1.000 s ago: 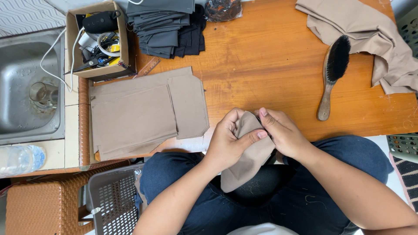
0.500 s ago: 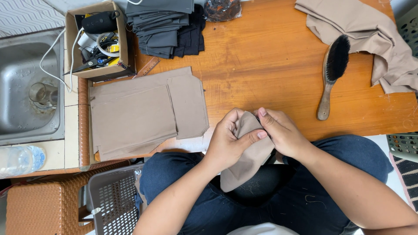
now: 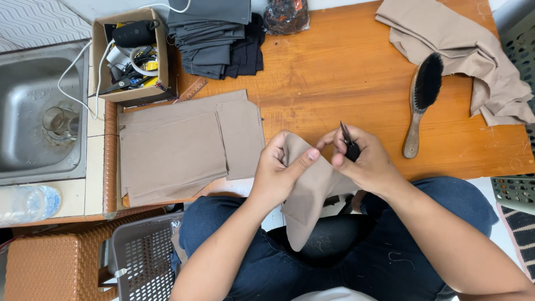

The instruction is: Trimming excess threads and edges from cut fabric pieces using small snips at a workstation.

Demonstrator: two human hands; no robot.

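My left hand (image 3: 281,173) grips a folded piece of tan fabric (image 3: 309,195) that hangs down over my lap, thumb pressed on its front. My right hand (image 3: 365,161) holds a small black thread snipper (image 3: 349,146), its tip pointing up beside the fabric's top edge. Both hands are close together just in front of the wooden table's (image 3: 340,95) near edge.
A stack of flat tan fabric pieces (image 3: 178,147) lies on the table's left. Dark folded cloth (image 3: 214,42) and a cardboard box of tools (image 3: 131,53) sit at the back. A black-bristled brush (image 3: 422,100) and loose tan cloth (image 3: 468,56) lie right. A sink (image 3: 39,111) is left, a grey basket (image 3: 142,262) below.
My hands have parted a little. The black snipper now shows in my right hand, and more of the tan fabric is spread between the hands.
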